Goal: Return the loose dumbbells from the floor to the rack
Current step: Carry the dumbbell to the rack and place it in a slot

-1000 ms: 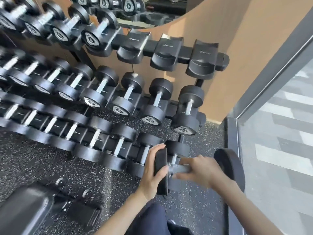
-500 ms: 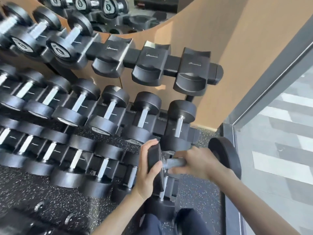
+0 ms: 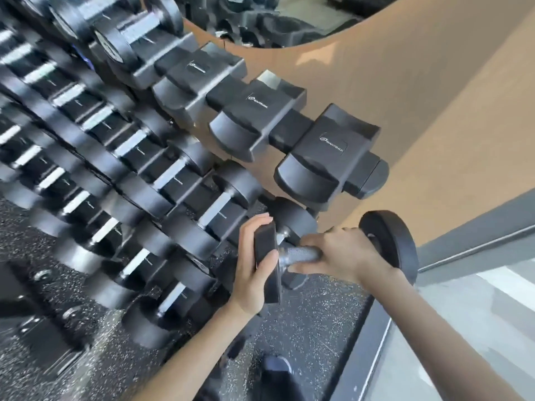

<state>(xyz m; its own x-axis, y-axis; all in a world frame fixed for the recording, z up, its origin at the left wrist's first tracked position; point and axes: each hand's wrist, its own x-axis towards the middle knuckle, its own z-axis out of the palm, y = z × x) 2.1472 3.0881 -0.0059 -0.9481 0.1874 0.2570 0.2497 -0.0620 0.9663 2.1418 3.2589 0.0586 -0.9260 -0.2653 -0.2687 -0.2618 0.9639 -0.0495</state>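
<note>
— Where's that dumbbell [image 3: 301, 253] now?

— In my hands, off the floor [image 3: 307, 328]. I'm holding it about level at the right end of the rack [image 3: 286, 131], just below the end cradle [image 3: 333, 151] of the top row.

— How have you got hold of it?

— My right hand [image 3: 344, 253] is wrapped round the handle. My left hand [image 3: 249, 267] clasps the left head, thumb on one face and fingers over the rim.

— So it's not racked?

— Not yet. It hangs in front of the rack and touches no cradle, as far as I can see.

— How much is done, then?

— The lower rows [image 3: 170, 175] look full, though the left side is blurred, so I won't swear to it. The top row has three bare cradles [image 3: 257, 111] at this end. I'd judge this one is bound for one of them, which would leave two open.

— Any more down on the floor?

— None in the patch I can see, but most of the floor is out of view. The lift is done and seating this one is left. There may be two more to fetch after it.
</note>
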